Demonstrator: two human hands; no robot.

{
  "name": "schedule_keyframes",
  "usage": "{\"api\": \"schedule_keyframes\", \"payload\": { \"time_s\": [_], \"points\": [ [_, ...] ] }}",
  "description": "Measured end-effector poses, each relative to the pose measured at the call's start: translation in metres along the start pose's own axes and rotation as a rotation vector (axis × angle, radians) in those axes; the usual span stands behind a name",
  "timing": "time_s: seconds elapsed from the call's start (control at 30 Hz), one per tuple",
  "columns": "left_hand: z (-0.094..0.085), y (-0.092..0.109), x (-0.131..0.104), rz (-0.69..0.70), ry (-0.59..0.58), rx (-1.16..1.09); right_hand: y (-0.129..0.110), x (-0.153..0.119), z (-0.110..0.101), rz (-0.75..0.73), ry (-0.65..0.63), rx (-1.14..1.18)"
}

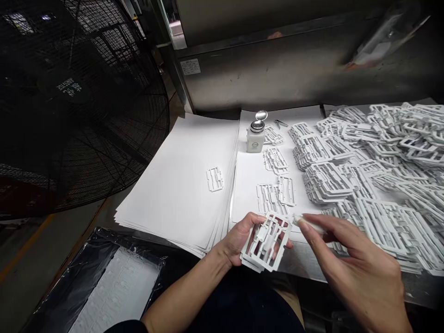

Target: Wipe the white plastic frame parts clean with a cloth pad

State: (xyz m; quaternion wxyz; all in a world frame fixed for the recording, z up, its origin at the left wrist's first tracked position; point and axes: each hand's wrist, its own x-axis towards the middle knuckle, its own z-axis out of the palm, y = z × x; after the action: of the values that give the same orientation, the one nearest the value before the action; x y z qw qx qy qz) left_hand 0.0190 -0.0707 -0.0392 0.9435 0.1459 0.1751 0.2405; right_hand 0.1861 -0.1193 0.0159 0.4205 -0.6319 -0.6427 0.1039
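Observation:
My left hand (pixel 236 240) grips a small stack of white plastic frames (pixel 265 245) with slotted openings, held tilted above the table's front edge. My right hand (pixel 364 263) is just to the right of it, thumb and fingers pinched on a small white wad (pixel 297 218); its material is hard to make out. The wad sits close to the frames' upper right corner, and I cannot tell if they touch. Beyond my hands, a few similar frames (pixel 268 196) lie on white paper. One single frame (pixel 215 179) rests on the left paper stack.
A white pump bottle (pixel 255 141) with its metal lid raised stands at the back, near a small clipper (pixel 280 123). Heaps of white frames (pixel 385 222) cover the right side. A large fan (pixel 79 92) is at left, above a black-lined box (pixel 111 286) of white parts.

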Motion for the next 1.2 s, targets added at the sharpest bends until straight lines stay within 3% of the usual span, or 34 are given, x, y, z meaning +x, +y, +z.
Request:
{"api": "schedule_keyframes", "payload": {
  "time_s": [0.13,0.33,0.57,0.8,1.0,1.2],
  "points": [
    [0.0,0.0,0.0,-0.007,0.0,0.002,0.002,0.001,0.003,-0.07,-0.035,0.02],
    [0.0,0.002,0.002,-0.037,0.048,-0.04,-0.003,-0.005,-0.005,-0.025,-0.003,-0.01],
    [0.0,0.005,0.003,-0.035,0.115,-0.046,-0.009,-0.017,0.009,-0.133,-0.035,0.04],
    [0.0,0.006,0.005,0.008,0.185,-0.091,-0.017,-0.036,0.011,-0.293,-0.179,0.152],
    [0.009,0.002,0.007,0.079,0.259,-0.022,-0.035,-0.033,0.024,-0.31,-0.113,0.175],
    [0.011,0.005,0.005,0.154,0.294,0.036,-0.029,-0.037,0.024,-0.341,-0.15,0.096]
  ]
}}
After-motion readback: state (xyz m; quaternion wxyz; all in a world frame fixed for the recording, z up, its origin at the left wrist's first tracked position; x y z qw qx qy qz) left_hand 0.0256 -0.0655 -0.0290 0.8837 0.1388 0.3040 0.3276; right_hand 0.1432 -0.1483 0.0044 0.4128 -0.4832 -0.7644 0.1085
